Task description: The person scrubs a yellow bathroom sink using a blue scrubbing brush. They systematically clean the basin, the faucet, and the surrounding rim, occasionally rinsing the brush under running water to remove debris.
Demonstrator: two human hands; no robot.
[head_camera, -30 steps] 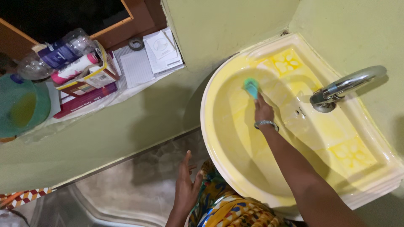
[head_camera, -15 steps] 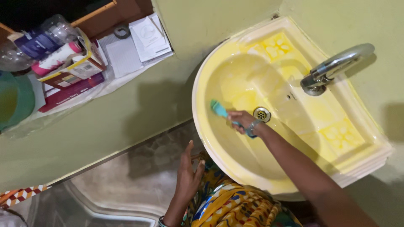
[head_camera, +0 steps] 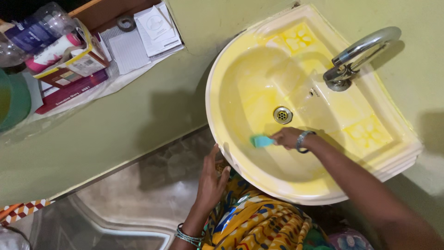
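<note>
Seeing right hand closing its grip around teal brush, pressing it on near inner wall of yellow sink, below drain. Left hand hanging open, empty, beside sink rim.

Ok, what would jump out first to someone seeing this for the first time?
The bright yellow basin fills the middle, with a chrome tap at its upper right. Inside it, the right hand presses a teal brush against the near wall below the drain. The left hand hangs open beside the rim.
</note>
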